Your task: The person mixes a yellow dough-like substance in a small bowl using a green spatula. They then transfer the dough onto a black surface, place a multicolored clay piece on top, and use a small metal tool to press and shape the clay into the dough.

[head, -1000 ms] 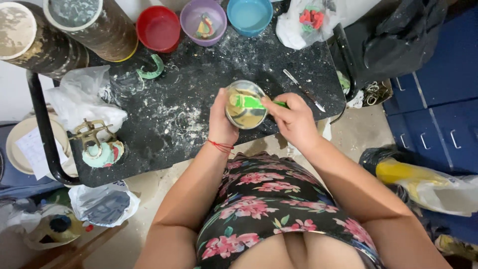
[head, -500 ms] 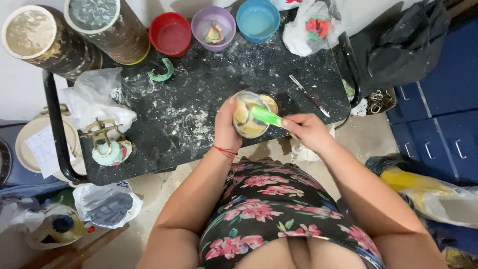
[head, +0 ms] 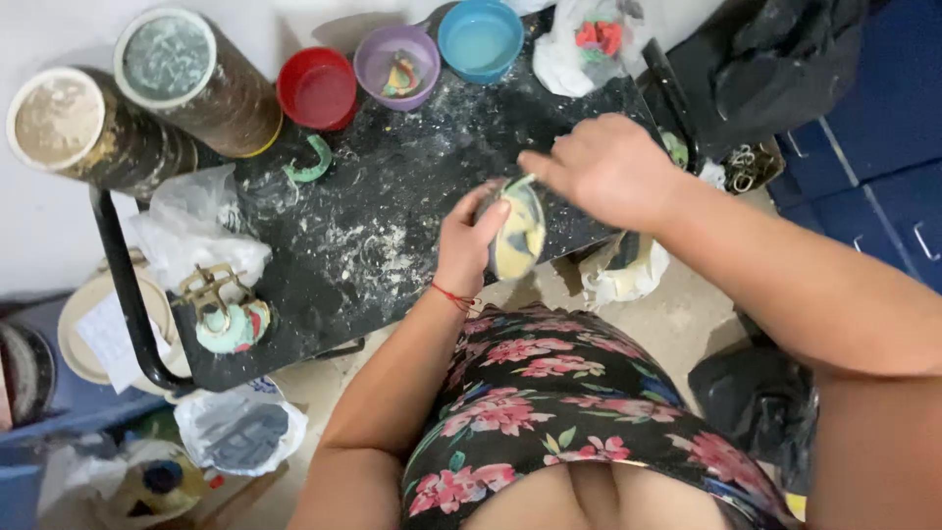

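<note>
Bowl (head: 518,234), small, round and tipped on edge, sits clasped in our left hand (head: 469,240) above the powder-streaked black table (head: 373,216). Our right hand (head: 606,169), just beside its rim, closes over a tool we cannot make out.

Three bowls (head: 396,65) sit along the table's (head: 392,226) far edge; two tubs (head: 147,103) stand left, probably on it.

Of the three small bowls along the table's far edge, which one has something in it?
The purple bowl, the middle one: it holds a small multicoloured piece. The red bowl to its left and the blue bowl to its right look empty.
</note>
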